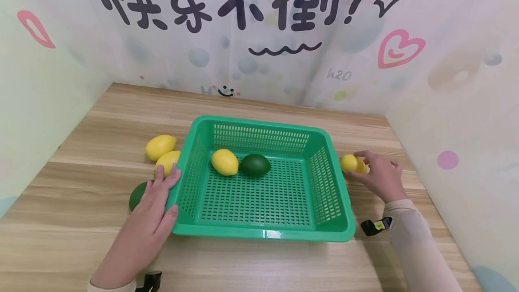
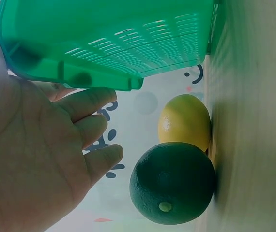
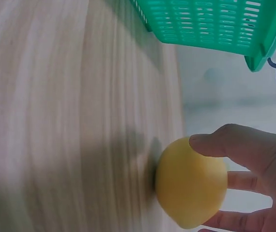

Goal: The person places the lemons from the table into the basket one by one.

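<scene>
A green plastic basket stands mid-table, holding a lemon and a dark green avocado. My left hand rests on its left rim, fingers fairly straight. Below that hand, in the left wrist view, another avocado sits beside a lemon. Two lemons lie left of the basket in the head view. To the right of the basket, my right hand grips a lemon between thumb and fingers. More yellow shows right behind it in the head view; whether this is a second lemon is unclear.
The wood-grain table meets a printed backdrop at its back and sides. Each wrist carries a small black device.
</scene>
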### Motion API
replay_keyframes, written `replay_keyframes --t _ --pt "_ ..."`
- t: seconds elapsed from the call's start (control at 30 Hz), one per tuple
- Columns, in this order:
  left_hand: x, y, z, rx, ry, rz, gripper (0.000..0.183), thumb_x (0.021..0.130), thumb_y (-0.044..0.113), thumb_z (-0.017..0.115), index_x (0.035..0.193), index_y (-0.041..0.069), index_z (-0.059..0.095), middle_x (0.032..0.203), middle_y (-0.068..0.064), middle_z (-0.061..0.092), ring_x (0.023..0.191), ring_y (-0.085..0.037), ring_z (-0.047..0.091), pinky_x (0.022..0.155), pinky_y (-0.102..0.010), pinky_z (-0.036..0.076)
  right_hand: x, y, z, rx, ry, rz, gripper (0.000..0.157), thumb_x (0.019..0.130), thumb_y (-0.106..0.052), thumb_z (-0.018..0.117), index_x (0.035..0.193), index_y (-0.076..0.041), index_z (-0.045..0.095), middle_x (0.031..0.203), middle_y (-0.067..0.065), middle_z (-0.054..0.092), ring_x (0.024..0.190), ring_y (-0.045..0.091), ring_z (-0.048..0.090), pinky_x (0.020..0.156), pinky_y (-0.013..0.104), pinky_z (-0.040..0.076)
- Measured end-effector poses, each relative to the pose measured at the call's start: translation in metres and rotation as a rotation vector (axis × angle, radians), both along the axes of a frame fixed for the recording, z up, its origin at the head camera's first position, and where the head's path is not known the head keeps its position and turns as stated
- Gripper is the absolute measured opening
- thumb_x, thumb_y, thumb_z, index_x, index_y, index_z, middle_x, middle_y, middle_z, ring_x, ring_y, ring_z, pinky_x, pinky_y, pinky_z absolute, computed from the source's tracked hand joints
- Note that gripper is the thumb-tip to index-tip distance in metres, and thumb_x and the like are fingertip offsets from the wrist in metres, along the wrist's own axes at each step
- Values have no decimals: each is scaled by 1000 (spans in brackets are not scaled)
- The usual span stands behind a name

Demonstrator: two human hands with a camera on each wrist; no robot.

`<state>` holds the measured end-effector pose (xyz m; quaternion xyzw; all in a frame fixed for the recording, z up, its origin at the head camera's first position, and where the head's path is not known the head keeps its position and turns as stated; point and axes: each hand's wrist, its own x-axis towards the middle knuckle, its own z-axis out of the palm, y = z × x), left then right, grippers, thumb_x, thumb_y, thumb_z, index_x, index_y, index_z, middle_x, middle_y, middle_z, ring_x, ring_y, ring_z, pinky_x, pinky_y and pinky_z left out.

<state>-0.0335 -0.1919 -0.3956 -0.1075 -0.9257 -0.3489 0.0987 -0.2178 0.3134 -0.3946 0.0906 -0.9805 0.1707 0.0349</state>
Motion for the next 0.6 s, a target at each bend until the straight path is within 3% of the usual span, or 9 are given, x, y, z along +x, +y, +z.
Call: replay_keyframes --t 0.6 --pt "0 0 -1 -2 31 1 62 107 12 47 164 10 24 169 -9 26 158 -27 5 128 -37 6 0 2 -11 -34 42 -21 57 83 -18 85 131 0 61 112 30 70 103 46 62 98 75 19"
